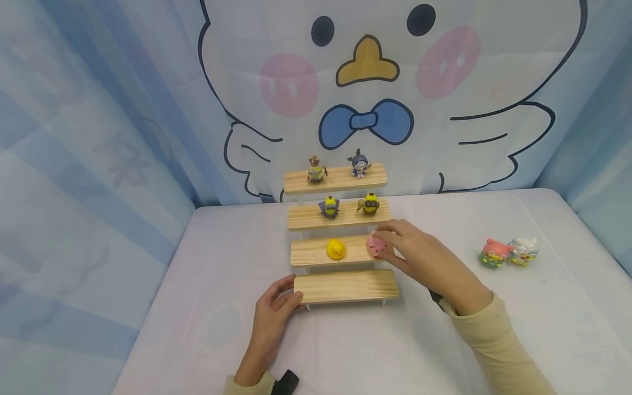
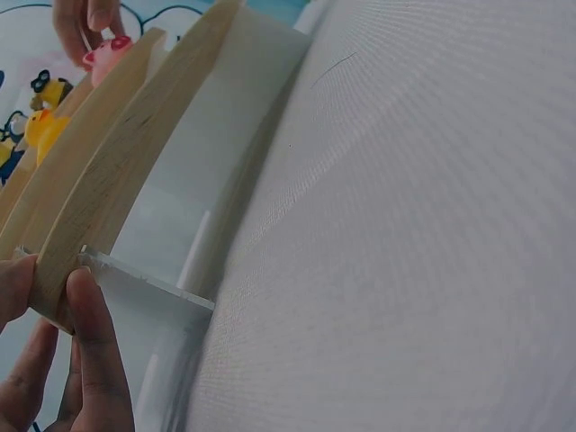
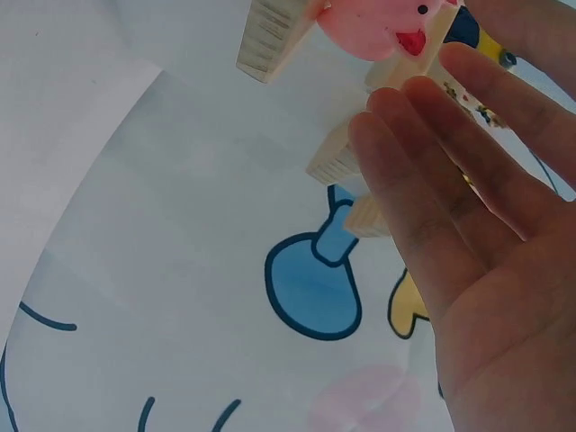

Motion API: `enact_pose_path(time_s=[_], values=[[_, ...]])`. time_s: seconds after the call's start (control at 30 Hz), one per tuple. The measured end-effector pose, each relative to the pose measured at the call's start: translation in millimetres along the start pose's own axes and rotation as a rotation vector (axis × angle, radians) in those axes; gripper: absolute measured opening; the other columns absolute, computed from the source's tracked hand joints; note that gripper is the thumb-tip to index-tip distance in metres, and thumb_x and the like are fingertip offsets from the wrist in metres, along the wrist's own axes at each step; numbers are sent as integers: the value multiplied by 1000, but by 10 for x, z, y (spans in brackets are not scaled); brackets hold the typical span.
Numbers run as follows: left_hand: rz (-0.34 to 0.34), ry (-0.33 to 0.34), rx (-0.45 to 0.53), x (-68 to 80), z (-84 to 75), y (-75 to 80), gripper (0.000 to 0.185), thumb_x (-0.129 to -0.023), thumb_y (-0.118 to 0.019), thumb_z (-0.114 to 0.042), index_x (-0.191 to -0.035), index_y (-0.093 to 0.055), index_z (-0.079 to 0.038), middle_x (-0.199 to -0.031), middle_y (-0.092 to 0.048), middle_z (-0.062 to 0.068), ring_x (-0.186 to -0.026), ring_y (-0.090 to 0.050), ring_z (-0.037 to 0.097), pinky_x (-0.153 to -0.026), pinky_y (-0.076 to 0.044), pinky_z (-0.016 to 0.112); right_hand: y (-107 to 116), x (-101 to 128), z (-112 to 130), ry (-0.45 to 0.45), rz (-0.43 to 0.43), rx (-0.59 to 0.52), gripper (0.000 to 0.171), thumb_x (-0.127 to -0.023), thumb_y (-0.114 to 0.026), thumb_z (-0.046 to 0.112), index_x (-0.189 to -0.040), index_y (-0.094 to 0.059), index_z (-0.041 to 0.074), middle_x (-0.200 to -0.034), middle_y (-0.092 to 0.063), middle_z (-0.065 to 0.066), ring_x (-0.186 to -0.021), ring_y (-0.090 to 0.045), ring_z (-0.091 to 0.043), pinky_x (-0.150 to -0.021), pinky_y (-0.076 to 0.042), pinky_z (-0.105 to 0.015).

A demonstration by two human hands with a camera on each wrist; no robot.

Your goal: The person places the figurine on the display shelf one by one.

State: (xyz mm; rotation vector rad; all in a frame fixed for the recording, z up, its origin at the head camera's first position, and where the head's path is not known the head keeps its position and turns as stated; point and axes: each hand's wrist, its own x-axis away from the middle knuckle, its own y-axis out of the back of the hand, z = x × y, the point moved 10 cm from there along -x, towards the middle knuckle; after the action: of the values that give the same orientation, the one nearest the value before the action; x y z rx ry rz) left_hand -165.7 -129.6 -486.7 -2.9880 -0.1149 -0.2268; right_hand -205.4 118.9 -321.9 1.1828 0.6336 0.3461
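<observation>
The pink pig toy (image 1: 376, 245) sits on the second step from the bottom of the wooden step shelf (image 1: 345, 287), at its right end. The right hand (image 1: 419, 258) is on it, with the fingertips pinching the pig from the right side and from above. In the right wrist view the pig (image 3: 378, 27) shows just past the fingers (image 3: 432, 180), which lie fairly straight.

A yellow duck toy (image 1: 336, 249) stands on the same step, a little to the left of the pig and apart from it.

The left hand (image 1: 276, 310) holds the left end of the bottom step. Its thumb and fingers are curled round the wood edge, as the left wrist view shows (image 2: 72, 351).

On the two higher steps stand four small figures, two on each step. Off to the right on the white worktop (image 1: 222, 329) lie two more toys, a pink and green one (image 1: 495, 253) touching a white one (image 1: 523, 250). They are well apart from both hands.
</observation>
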Motion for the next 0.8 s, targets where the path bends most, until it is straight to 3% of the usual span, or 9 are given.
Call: enact_pose_path(time_s=[0.8], values=[[0,0,-15,4,-2,-6,52,-88,-76,-11,-135,-56,-3,-131,-55,18,-92,-67,14,-78,-61,28,68,266,-187,4,-23,79,36,-83,-80,10,-116,-68,2,-116,-64,-13,-107,-63,-29,-82,-60,-44]])
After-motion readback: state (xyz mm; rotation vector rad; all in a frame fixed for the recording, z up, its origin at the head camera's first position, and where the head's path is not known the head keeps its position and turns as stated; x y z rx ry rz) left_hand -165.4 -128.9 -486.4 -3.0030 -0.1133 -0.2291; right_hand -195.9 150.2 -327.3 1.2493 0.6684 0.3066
